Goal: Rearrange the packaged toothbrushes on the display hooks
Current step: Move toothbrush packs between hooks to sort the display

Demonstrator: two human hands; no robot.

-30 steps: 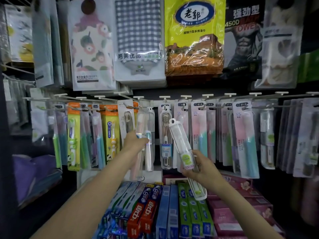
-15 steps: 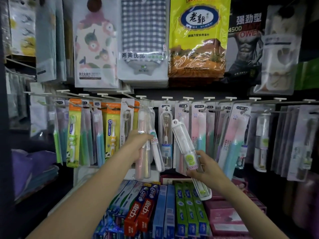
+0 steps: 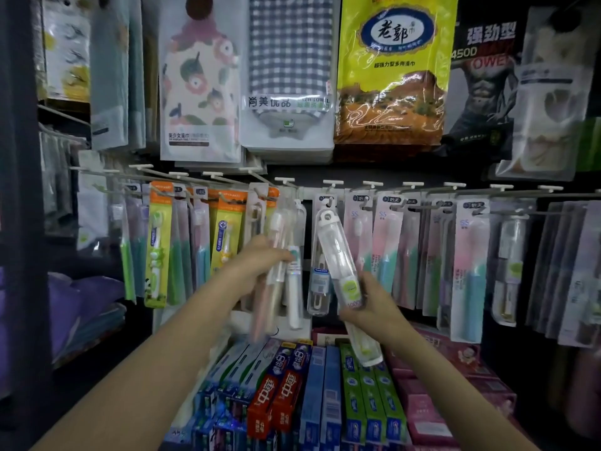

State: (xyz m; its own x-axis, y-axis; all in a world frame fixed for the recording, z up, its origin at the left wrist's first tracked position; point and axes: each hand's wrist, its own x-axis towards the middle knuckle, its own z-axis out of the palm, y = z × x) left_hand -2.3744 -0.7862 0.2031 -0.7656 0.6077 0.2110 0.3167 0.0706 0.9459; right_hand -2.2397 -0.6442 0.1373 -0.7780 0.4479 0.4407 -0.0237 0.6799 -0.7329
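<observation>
Before crowded display hooks [image 3: 331,183], right hand [image 3: 374,304] grips a clear toothbrush case [image 3: 338,262]; left hand [image 3: 260,258] pinches hanging packs [image 3: 279,255].

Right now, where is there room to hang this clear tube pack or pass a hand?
Slim gap between the clear packs the left hand grips and the clear hanging pack beside the clear tube toothbrush pack in the right hand. A dark bare band runs between the white hook tabs and the towel bags above. Pink-and-teal packs rightward hang crowded.
</observation>
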